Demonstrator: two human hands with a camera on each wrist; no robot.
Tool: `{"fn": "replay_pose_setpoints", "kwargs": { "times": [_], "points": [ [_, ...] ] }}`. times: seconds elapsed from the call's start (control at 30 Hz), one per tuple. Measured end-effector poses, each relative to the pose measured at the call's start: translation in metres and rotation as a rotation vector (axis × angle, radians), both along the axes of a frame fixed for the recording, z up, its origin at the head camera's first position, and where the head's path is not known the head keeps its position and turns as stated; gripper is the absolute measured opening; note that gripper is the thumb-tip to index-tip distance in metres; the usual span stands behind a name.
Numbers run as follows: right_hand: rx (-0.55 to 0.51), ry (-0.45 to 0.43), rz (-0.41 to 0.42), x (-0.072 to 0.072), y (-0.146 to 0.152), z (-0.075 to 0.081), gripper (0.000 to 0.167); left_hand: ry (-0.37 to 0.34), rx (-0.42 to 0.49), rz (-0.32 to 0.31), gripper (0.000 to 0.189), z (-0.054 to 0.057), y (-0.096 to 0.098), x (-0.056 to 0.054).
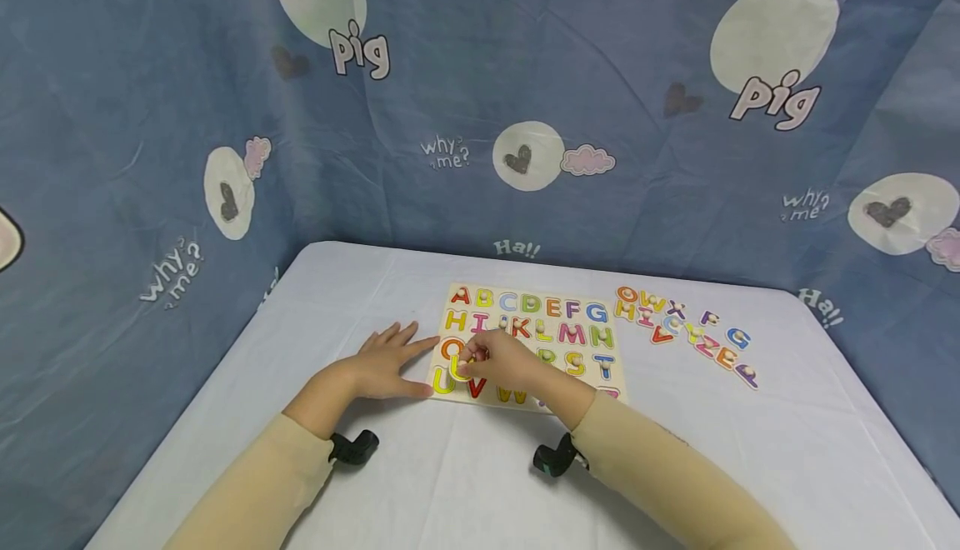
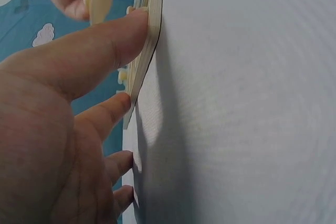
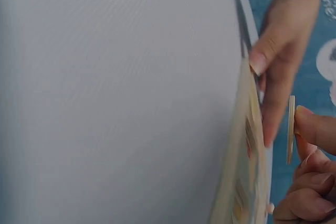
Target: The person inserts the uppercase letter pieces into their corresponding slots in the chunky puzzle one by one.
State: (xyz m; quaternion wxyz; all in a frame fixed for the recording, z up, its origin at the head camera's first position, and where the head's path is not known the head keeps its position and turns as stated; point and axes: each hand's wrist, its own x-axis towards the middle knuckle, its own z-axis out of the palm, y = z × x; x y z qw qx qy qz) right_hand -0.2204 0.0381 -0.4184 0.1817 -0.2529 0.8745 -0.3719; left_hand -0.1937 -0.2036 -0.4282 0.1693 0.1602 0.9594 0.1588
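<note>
A wooden alphabet puzzle board (image 1: pixel 442 322) lies on the table, with coloured letters in rows. My right hand (image 1: pixel 498 358) pinches a yellow letter U piece (image 1: pixel 457 369) above the board's lower left part, close to the printed yellow U (image 1: pixel 442 381). In the right wrist view the thin wooden piece (image 3: pixel 291 129) shows edge-on, apart from the board. My left hand (image 1: pixel 381 364) has its fingers spread at the board's left edge. Thumb and index finger touch that edge in the left wrist view, the thumb (image 2: pixel 113 43) lying over it. The right forearm covers part of the lower rows.
Loose letter pieces lie right of the board, among them an orange O (image 1: pixel 627 294), a red V (image 1: pixel 662 335), a blue G (image 1: pixel 738 337) and a purple P (image 1: pixel 747 375). A white cloth (image 1: pixel 375 483) covers the table. A blue printed curtain (image 1: pixel 450 217) hangs behind.
</note>
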Motion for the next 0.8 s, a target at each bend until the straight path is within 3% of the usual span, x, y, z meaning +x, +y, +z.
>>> {"fn": "replay_pose_setpoints", "kwargs": {
  "times": [0.53, 0.8],
  "points": [
    [0.075, -0.030, -0.002, 0.002, -0.034, -0.017, 0.014, -0.001, 0.019, -0.006, 0.089, -0.001, -0.002, 0.000],
    [0.074, -0.031, 0.017, 0.006, -0.035, -0.013, 0.016, 0.000, 0.014, 0.000, 0.089, -0.002, -0.002, -0.001]
  ]
}}
